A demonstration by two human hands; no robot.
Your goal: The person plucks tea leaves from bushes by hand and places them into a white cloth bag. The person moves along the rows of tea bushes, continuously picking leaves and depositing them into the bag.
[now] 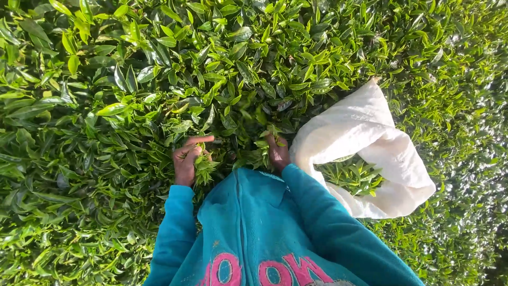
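— Both hands are down in the bush at once. See the left hand [186, 158]? Its fingers are curled round a small bunch of plucked leaves [203, 167], with the forefinger stretched out toward the next shoots.

— And the other one?

— The right hand [277, 152] is half buried in the foliage, closed on a tuft of young leaves [263, 148] just beside the blue sleeve [328, 222]. Whether those are already snapped off or still on the stem, I cannot tell from here.

— How much has been gathered?

— Some, not a lot, I'd say. The white sack [370, 132] lies on top of the bushes just right of the right arm, mouth open, and there's a loose layer of picked leaves [352, 175] showing inside it. It looks well short of full; the cloth sags and folds around them.

— So plenty left?

— By my reckoning, nearly all of it. The tea bushes [132, 79] run on to every edge of view, thick with bright tips, and both handfuls have yet to go into the sack. The patch right in front of the blue sweatshirt [248, 233] looks a bit darker and thinner, so that spot may be mostly worked.
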